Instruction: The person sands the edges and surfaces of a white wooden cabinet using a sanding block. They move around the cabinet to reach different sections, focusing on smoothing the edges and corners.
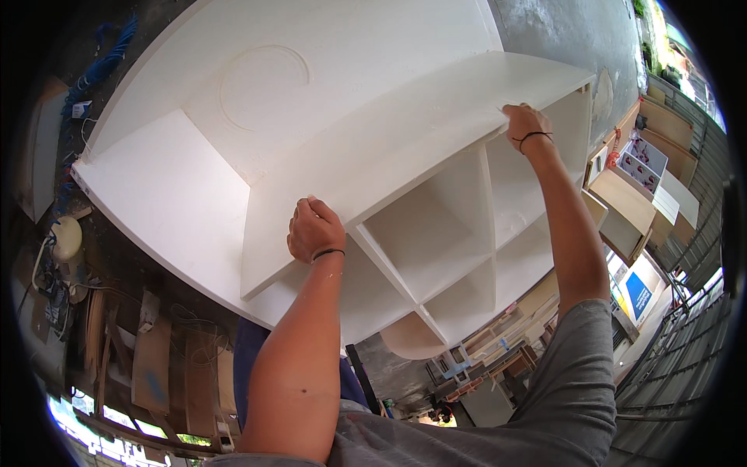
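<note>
While a white shelf unit (pixel 327 109) fills centre and upper frame, left hand (pixel 316 230), mid-frame, sits curled at edge of its long panel (pixel 405 148); right hand (pixel 529 127), upper right, bunched by same edge. Cannot tell whether either grips anything.

White shelving (pixel 397 152), curled left hand (pixel 316 230), right hand (pixel 527 127) seemingly at edge

Smooth white compartmented cabinet (pixel 373 167) here, carrying a soft sheen; now matt grey cloth shirt (pixel 568 373), rough-looking brown wooden boards (pixel 152 362), and glossy blue coiled plastic hose (pixel 111 66)!
</note>
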Available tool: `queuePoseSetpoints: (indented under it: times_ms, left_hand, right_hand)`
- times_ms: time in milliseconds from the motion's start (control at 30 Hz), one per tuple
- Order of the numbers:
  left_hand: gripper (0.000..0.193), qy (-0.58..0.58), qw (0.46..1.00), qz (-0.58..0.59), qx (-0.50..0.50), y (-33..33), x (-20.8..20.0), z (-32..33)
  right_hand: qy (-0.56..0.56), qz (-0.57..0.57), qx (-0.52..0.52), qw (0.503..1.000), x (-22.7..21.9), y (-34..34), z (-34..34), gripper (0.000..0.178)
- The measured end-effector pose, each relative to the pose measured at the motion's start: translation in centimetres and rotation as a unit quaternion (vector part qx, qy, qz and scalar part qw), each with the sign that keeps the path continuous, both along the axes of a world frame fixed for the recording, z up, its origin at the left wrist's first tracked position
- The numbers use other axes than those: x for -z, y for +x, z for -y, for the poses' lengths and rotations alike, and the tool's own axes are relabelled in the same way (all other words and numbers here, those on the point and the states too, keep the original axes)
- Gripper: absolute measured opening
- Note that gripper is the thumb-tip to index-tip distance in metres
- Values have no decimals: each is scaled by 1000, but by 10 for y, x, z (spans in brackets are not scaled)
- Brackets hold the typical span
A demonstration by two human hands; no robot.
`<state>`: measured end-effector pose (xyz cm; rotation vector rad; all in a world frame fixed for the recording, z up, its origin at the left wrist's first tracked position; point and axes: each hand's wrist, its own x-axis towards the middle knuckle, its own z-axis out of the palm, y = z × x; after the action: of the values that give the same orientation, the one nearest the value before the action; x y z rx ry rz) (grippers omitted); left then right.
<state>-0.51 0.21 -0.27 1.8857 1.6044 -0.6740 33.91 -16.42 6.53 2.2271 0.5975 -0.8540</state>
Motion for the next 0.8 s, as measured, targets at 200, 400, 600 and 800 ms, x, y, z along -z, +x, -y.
queuePoseSetpoints:
  times_ms: [200, 400, 600, 800]
  left_hand:
    - [39, 2, 1000, 7, -7, -3, 1, -1]
    - [37, -54, 969, 208, -124, -18, 7, -11]
    - [58, 313, 859, 373, 157, -110, -27, -176]
    - [67, 223, 940, 201, -162, -140, 6, -229]
  right_hand:
    - [177, -32, -50, 982, 14, -134, -34, 37]
    - [231, -104, -31, 967, 0, -197, -81, 42]
    - [114, 68, -24, 991, 5, -92, 11, 42]
    - [193, -152, -84, 966, -6, -275, -105, 38]
